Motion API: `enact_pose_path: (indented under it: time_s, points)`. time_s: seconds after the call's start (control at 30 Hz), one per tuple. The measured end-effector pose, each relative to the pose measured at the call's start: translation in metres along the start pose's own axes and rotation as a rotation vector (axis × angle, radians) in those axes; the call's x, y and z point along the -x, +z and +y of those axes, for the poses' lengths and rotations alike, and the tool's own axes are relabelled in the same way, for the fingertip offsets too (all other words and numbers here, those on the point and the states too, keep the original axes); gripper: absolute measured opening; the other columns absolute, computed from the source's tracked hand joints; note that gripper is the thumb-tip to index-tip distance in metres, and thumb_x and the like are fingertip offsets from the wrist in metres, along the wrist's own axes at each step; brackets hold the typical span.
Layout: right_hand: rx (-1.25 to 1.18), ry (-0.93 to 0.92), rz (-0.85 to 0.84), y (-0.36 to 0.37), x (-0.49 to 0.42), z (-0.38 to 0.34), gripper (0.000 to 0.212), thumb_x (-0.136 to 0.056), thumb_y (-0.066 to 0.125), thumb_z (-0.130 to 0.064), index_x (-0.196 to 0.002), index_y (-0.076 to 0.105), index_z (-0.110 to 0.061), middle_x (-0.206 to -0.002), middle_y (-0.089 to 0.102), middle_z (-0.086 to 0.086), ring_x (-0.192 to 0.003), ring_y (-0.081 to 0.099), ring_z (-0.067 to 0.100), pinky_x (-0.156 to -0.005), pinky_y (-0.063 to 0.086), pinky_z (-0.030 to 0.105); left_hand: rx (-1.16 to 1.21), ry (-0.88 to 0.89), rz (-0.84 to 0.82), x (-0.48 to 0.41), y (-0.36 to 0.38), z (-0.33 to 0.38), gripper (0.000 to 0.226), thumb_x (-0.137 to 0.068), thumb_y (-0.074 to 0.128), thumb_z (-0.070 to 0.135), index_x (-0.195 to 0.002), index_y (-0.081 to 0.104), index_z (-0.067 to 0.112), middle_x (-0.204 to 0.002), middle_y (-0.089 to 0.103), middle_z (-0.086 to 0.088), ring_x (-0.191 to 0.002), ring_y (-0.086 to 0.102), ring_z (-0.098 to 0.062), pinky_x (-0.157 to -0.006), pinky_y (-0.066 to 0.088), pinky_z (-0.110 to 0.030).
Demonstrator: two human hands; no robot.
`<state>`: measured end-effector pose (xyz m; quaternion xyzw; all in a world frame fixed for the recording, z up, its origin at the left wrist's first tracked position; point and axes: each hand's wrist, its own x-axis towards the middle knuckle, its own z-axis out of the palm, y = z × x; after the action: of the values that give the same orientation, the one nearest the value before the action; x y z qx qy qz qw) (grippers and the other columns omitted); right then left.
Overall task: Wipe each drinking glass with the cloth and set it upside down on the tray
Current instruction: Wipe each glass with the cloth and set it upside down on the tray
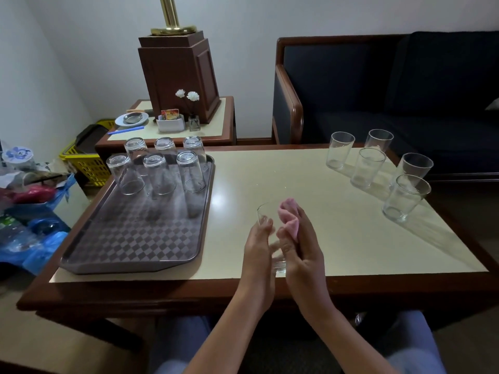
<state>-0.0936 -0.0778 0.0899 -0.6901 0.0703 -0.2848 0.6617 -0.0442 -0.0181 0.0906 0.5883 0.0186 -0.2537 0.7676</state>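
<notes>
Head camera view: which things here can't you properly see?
- Head view: held glass, its lower half covered by the left hand and right hand.
- Head view: cloth, partly covered by the right hand.
- Head view: brass lamp, cut off by the top edge.
- Head view: card on the side table, print too small.

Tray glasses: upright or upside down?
Upside down: all six glasses on the tray stand thick bases up, rims down.

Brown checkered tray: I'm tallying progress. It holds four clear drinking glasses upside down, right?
Not four: the head view shows six clear drinking glasses upside down on the brown checkered tray, in two rows of three.
</notes>
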Motion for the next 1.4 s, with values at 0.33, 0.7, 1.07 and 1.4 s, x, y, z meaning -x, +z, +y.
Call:
enact_pose_path:
  time_s: [0.33, 0.7, 1.07, 1.4]
  points:
    - [0.090, -0.011, -0.022, 0.002, 0.008, 0.005, 0.055, -0.106, 0.044, -0.021, -0.141, 0.034, -0.062, -0.160, 0.028, -0.025, -0.147, 0.028, -0.004, -0.117, 0.034, 0.027, -0.048, 0.117, -0.054, -0.003, 0.002, 0.003, 0.069, -0.085, 0.070, 0.059, -0.144, 0.044, 0.036, -0.132, 0.063, 0.011, -0.118, 0.064, -0.007, -0.104, 0.051, -0.035]
    - [-0.374, 0.369, 0.024, -0.015, -0.030, 0.000, 0.036, -0.094, 0.040, -0.050, -0.121, 0.058, -0.033, -0.138, 0.059, -0.010, -0.120, 0.065, 0.016, -0.104, 0.050, 0.052, -0.256, 0.193, 0.007, -0.005, 0.004, 0.005, 0.064, -0.084, 0.061, 0.065, -0.140, 0.051, 0.034, -0.128, 0.046, 0.002, -0.118, 0.055, -0.006, -0.074, 0.043, -0.002]
    - [-0.145, 0.138, 0.057, -0.005, -0.010, -0.002, 0.043, -0.099, 0.044, -0.037, -0.141, 0.048, -0.041, -0.148, 0.048, -0.024, -0.139, 0.042, -0.003, -0.115, 0.039, 0.026, -0.158, 0.176, 0.071, 0.001, 0.013, 0.002, 0.083, -0.076, 0.075, 0.063, -0.146, 0.037, 0.039, -0.127, 0.064, 0.005, -0.113, 0.065, -0.010, -0.096, 0.054, -0.037]
    - [-0.293, 0.372, 0.021, -0.015, -0.033, -0.009, 0.037, -0.105, 0.031, -0.045, -0.129, 0.058, -0.038, -0.133, 0.065, -0.008, -0.113, 0.069, 0.018, -0.092, 0.055, 0.051, -0.095, 0.155, -0.056, 0.007, 0.013, 0.007, 0.048, -0.089, 0.061, 0.052, -0.133, 0.053, 0.034, -0.135, 0.058, 0.002, -0.113, 0.063, -0.003, -0.075, 0.053, -0.014]
